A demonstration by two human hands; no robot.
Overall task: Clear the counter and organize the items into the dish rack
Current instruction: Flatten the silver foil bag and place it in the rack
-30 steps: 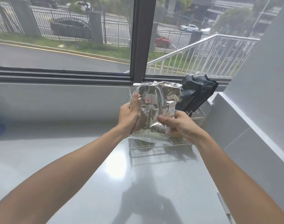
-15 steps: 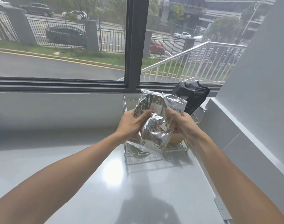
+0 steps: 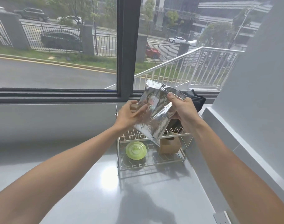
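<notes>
Foil pouch (image 3: 154, 117) hangs tilted above the dish rack (image 3: 154, 160) — right hand (image 3: 183, 109) pinching its top seal, left hand (image 3: 130, 115) with fingers loosely spread against its side. Slick foil could slip from so small a pinch and strike the green lid (image 3: 135, 150) on the lower tier. A reddish mark shows on the pouch — unreadable.

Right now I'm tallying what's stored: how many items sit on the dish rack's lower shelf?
2: a green lid on the left and a brown box on the right. The foil bag held above may hide more.
</notes>
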